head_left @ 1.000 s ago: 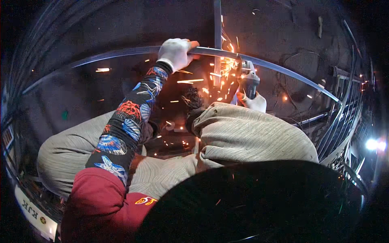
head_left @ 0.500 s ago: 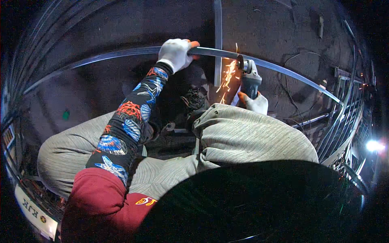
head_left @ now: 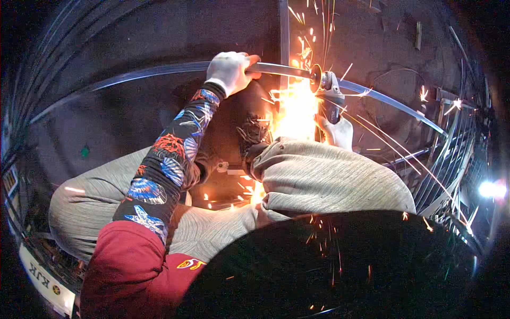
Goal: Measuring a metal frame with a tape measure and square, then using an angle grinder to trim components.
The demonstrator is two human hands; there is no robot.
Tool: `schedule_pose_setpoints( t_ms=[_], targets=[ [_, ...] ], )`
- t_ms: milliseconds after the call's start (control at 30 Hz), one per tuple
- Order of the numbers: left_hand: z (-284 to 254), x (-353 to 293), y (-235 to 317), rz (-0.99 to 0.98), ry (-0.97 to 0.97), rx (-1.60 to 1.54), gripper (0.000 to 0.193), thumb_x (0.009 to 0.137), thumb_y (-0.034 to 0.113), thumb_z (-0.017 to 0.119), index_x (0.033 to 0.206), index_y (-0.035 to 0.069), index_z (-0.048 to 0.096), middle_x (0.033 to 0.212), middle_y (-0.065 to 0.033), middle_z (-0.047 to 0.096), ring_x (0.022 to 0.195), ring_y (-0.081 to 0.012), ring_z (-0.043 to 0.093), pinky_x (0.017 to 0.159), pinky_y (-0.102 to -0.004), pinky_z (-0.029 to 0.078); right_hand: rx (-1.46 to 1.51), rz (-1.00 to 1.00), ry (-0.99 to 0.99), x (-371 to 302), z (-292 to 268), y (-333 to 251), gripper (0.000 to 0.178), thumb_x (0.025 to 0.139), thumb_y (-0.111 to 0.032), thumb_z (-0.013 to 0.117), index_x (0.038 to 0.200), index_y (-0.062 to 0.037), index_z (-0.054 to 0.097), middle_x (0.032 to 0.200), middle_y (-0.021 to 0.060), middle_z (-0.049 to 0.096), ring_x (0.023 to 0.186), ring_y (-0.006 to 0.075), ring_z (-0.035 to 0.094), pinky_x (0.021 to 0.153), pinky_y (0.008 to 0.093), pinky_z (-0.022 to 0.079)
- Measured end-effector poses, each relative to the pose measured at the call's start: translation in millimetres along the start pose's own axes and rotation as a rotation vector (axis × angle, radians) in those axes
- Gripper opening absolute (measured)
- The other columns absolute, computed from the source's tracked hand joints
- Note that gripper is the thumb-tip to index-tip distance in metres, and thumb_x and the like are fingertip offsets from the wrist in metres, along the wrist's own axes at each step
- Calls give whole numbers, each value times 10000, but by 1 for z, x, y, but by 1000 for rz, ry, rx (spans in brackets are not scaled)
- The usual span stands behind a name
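My left hand (head_left: pixel 231 72), in a white glove with orange fingertips, is wrapped round a long metal bar (head_left: pixel 279 69) that runs from far left to right. My right hand (head_left: pixel 338 131), gloved in white too, grips an angle grinder (head_left: pixel 332 101) by its body. The grinder's disc (head_left: pixel 316 78) meets the bar to the right of my left hand. Bright sparks (head_left: pixel 297 114) pour from the contact toward my legs and partly hide the right fingers. A black curved shape covers the lower right, hiding my right forearm.
A second metal bar (head_left: pixel 285 32) runs away from me, beyond the first. Several metal lengths (head_left: pixel 451 154) lie stacked at the right, near a bright lamp (head_left: pixel 492 190). A thin cable (head_left: pixel 374 87) curves over the floor. My bent knees flank the work.
The sparks have grown from a small stream into a large glare, scattering up, right and over my legs. The grinder has shifted very slightly; my left hand stays on the bar.
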State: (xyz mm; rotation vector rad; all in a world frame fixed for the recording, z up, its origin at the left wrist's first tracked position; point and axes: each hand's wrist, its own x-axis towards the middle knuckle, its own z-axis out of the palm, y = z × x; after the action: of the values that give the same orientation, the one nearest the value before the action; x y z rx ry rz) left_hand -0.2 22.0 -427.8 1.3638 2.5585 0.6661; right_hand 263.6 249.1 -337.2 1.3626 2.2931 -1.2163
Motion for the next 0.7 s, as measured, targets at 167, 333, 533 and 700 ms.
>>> schedule_pose_setpoints(
  t_ms=[167,333,533,700],
  targets=[
    [-3,8,3,33,-18,33,397,853,477,784,1151,216,758,1013,-53,766,956,-309,720,822,-462,553,14,84,-4,-3,13,32,481,776,-441,867,971,-13,765,774,95,745,689,175,687,697,350,542],
    [-19,3,1,-14,-73,-17,587,831,482,830,1339,221,696,1167,-133,757,1033,-356,728,925,-458,562,268,249,22,-26,14,31,460,792,-350,927,1018,16,762,830,27,738,725,100,611,682,287,497],
    [-21,38,119,403,-143,-396,763,836,519,835,1433,106,599,1195,-193,743,1057,-381,722,937,-484,558,991,-48,442,-18,35,80,360,983,-281,768,1152,36,785,1012,85,775,881,140,685,821,302,540],
    [20,-6,168,-190,-810,-772,715,882,500,781,1407,42,622,1131,-211,767,1061,-348,747,911,-404,562,811,118,612,0,46,42,393,931,-379,830,1003,5,788,959,-4,746,841,86,611,798,281,498]
  ],
)
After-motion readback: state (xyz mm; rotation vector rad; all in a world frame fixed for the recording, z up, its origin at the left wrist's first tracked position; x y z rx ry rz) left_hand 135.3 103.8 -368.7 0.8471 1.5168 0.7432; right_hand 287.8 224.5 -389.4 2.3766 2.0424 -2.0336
